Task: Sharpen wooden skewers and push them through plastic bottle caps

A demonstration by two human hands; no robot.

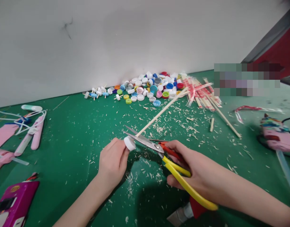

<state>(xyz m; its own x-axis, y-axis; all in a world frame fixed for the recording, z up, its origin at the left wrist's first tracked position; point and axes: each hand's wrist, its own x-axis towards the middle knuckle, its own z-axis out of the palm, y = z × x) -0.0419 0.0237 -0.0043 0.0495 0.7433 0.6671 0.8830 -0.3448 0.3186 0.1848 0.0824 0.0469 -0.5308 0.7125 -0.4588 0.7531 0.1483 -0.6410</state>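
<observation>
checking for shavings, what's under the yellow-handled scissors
Below the yellow-handled scissors lies the green mat, shadowed and scattered with pale wood shavings. The right hand and the handles cover the patch directly beneath them, so that part can't be seen.

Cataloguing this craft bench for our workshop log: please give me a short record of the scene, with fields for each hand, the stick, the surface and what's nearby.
left hand: holds a white bottle cap
right hand: grips yellow-handled scissors, blades open
stick: wooden stick, lower end at the blades
surface: green cutting mat, scattered wood shavings
nearby: pile of bottle caps, pink hot glue gun
</observation>
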